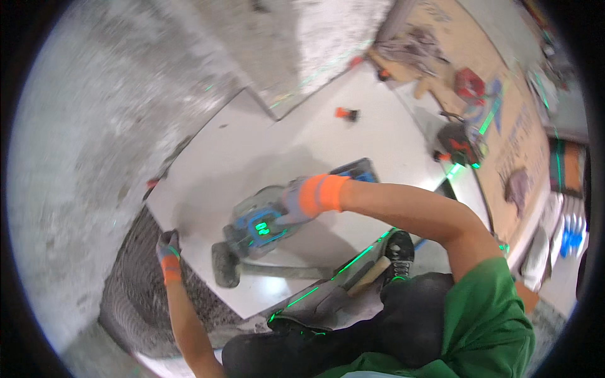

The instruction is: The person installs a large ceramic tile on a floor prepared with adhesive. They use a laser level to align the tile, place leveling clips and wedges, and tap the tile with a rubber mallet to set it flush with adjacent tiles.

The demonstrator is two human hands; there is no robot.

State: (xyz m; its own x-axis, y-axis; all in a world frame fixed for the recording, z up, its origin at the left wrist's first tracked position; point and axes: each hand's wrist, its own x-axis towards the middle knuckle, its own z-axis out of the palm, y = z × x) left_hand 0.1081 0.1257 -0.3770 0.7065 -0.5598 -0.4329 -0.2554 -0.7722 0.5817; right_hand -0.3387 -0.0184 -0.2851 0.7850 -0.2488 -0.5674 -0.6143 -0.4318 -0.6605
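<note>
My right hand (306,200), in a grey glove with an orange cuff, is closed on a blue-and-grey power tool (255,234) with a lit green display, probably a tile vibrator. The tool is over a large white tile (271,151). A mallet (225,264) with a dark head lies on the tile beside the tool, its handle pointing right. My left hand (168,246), gloved alike, is at the tile's left edge, over ridged grey mortar (148,271). Its fingers are too blurred to show whether they grip the edge.
A small orange-and-black piece (346,114) sits on the tile's far part. To the right stands a laser level (460,143) casting green lines. Cardboard (504,151) bears a red object (469,85) and rags. A wooden-handled tool (370,276) lies near my shoe (400,249).
</note>
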